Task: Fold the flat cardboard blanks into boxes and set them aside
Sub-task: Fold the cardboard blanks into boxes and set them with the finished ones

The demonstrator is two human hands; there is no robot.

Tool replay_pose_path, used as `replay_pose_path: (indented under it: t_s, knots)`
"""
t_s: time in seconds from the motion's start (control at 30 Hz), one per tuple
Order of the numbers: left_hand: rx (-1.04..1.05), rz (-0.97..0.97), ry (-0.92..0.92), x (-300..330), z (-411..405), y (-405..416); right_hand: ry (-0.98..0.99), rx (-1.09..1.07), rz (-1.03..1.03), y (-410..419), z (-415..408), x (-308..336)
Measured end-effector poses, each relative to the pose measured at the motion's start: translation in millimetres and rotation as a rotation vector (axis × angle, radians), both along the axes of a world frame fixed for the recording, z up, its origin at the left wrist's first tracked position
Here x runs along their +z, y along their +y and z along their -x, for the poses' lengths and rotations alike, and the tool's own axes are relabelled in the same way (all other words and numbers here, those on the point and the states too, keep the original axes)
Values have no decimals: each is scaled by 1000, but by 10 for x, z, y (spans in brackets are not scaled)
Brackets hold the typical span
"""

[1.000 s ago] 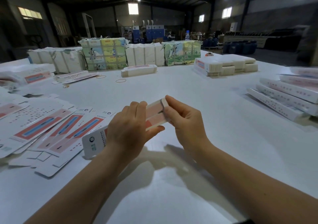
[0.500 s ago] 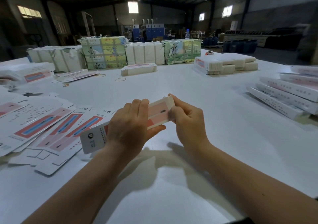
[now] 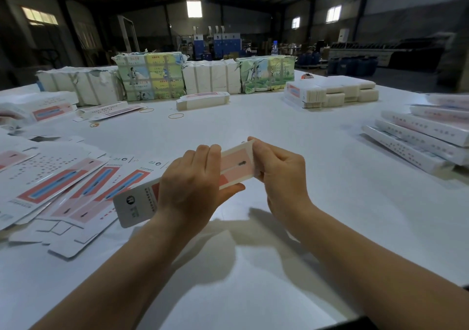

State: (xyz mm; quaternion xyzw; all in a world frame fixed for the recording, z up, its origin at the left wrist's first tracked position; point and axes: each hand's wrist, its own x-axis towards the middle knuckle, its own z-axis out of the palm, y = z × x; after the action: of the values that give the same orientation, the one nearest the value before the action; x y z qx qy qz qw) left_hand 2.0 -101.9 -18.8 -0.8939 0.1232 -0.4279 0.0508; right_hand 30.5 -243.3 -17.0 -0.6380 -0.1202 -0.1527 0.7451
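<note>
Cardboard blank [image 3: 236, 164] is up off the table [image 3: 304, 152], gripped between both hands: left hand [image 3: 193, 185] wrapped round its middle, right hand [image 3: 279, 172] pinching the far end. More flat blanks [image 3: 76, 185] lie just left of the left hand.

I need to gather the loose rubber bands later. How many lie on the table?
3: one rubber band before the small far stack, one to its left, one farther left by the flat blanks. Others may be hidden under cardboard.
</note>
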Motion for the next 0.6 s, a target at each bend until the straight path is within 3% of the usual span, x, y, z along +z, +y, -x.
replay_pose_path:
  t_s: [0.07, 0.13, 0.43, 0.6]
  knots:
    - [-11, -1, 7, 5, 0, -1, 68, 61, -88, -2, -11, 16]
    - [-11, 2, 7, 4, 7, -8, 13, -1, -55, 4, -3, 11]
    - [10, 25, 9, 14, 5, -57, -338, -246, 437, 66, 115, -112]
    - [15, -8, -25, 7, 26, -68, -291, -245, 378, 45, 114, -99]
